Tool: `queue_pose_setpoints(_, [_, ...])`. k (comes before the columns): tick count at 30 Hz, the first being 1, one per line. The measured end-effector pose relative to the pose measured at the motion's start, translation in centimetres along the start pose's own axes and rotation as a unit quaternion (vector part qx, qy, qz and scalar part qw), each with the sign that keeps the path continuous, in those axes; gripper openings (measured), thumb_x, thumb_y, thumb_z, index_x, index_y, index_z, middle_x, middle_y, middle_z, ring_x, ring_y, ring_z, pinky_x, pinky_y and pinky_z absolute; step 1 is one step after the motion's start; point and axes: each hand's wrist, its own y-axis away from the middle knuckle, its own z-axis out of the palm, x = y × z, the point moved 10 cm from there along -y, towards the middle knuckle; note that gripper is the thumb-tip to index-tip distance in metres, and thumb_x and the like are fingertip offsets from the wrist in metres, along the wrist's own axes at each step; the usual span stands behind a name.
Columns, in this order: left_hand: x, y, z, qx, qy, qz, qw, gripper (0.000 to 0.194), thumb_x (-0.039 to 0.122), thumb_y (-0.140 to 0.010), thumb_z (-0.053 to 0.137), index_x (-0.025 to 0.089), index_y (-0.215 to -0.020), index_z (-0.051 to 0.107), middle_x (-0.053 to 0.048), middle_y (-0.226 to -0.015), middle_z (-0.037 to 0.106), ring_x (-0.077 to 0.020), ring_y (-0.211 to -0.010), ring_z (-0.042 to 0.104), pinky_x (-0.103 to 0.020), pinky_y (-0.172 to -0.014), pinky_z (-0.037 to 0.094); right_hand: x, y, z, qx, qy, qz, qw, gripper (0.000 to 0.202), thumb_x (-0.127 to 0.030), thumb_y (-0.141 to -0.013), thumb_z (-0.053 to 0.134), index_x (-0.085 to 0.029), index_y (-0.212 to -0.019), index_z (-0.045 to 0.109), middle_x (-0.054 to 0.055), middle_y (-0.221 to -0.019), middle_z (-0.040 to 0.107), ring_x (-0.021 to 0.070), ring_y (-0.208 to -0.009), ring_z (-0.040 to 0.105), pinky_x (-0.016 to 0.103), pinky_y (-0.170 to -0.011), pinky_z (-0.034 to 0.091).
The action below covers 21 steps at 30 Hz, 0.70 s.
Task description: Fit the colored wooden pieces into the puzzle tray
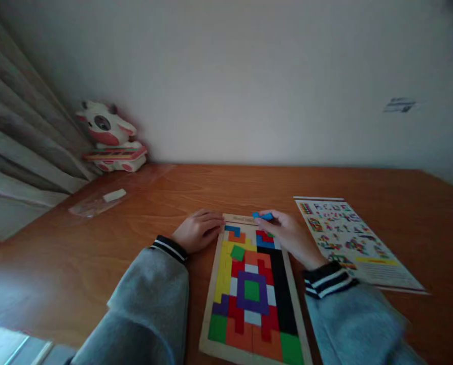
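A wooden puzzle board [206, 332] lies in front of me, filled with coloured block pieces in yellow, red, orange, purple, black, blue and green. Near its top right corner my right hand [287, 232] pinches a blue puzzle piece [263, 216] just over the board. My left hand [200, 230] rests at the board's upper left edge, fingers together against the frame; whether they grip the edge is hard to make out. A green square piece [237, 252] sits tilted on the yellow and orange area. Pale bare patches show near the board's top.
A printed sheet [357, 243] with block pictures lies right of the board. At the back left stands a cow toy [114, 137] with a keyboard. A clear plastic bag [93, 205] lies on the wooden table [158, 203] near the curtain [24, 126].
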Motion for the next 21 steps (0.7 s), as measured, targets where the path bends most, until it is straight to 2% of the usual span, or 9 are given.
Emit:
queue_pose_setpoints(5, [1.4, -0.2, 0.9, -0.025, 0.026, 0.024, 0.999, 0.036, 0.014, -0.088, 0.053, 0.020, -0.122, 0.061, -0.007, -0.121, 0.068, -0.0226, -0.116, 0.058, -0.041, -0.100, 0.050, 0.2, -0.2, 0.6, -0.006, -0.024, -0.015, 1.000, 0.031, -0.045, -0.080, 0.069, -0.019, -0.097, 0.066, 0.006, -0.091, 0.074, 0.0209, -0.083, 0.070, 0.035, -0.076, 0.056])
queue_pose_setpoints(8, [1.5, -0.2, 1.4, -0.045, 0.027, 0.017, 0.998, 0.038, 0.012, -0.086, 0.052, 0.020, -0.123, 0.061, -0.006, -0.118, 0.068, -0.0227, -0.112, 0.059, -0.041, -0.098, 0.050, 0.1, -0.2, 0.7, -0.007, -0.029, -0.024, 0.999, 0.030, -0.045, -0.079, 0.069, -0.020, -0.096, 0.066, 0.005, -0.088, 0.074, 0.0211, -0.080, 0.071, 0.035, -0.075, 0.056])
queue_pose_setpoints(14, [1.6, -0.2, 1.3, -0.050, 0.031, 0.019, 0.998, 0.036, 0.012, -0.086, 0.051, 0.019, -0.120, 0.062, -0.007, -0.118, 0.068, -0.0221, -0.108, 0.061, -0.039, -0.096, 0.050, -0.8, -0.2, 0.7, -0.002, 0.011, -0.047, 0.999, 0.034, -0.050, -0.086, 0.059, -0.019, -0.095, 0.070, 0.007, -0.090, 0.074, 0.0238, -0.084, 0.071, 0.038, -0.077, 0.056])
queue_pose_setpoints(18, [1.6, -0.4, 1.0, -0.039, 0.018, 0.013, 0.999, 0.032, 0.014, -0.088, 0.050, 0.019, -0.117, 0.063, -0.007, -0.114, 0.069, -0.0215, -0.105, 0.061, -0.039, -0.094, 0.051, -0.6, -0.2, 0.8, 0.003, -0.022, -0.055, 0.998, 0.033, -0.047, -0.085, 0.061, -0.020, -0.104, 0.067, 0.008, -0.095, 0.075, 0.0228, -0.083, 0.072, 0.038, -0.078, 0.057])
queue_pose_setpoints(21, [1.4, -0.6, 0.7, -0.024, 0.005, 0.000, 1.000, 0.031, 0.015, -0.088, 0.050, 0.019, -0.116, 0.064, -0.008, -0.113, 0.069, -0.0215, -0.102, 0.062, -0.040, -0.092, 0.051, -1.1, -0.3, 0.7, 0.017, 0.021, -0.089, 0.996, 0.029, -0.041, -0.088, 0.060, -0.023, -0.109, 0.067, 0.007, -0.099, 0.074, 0.0219, -0.086, 0.072, 0.038, -0.080, 0.057])
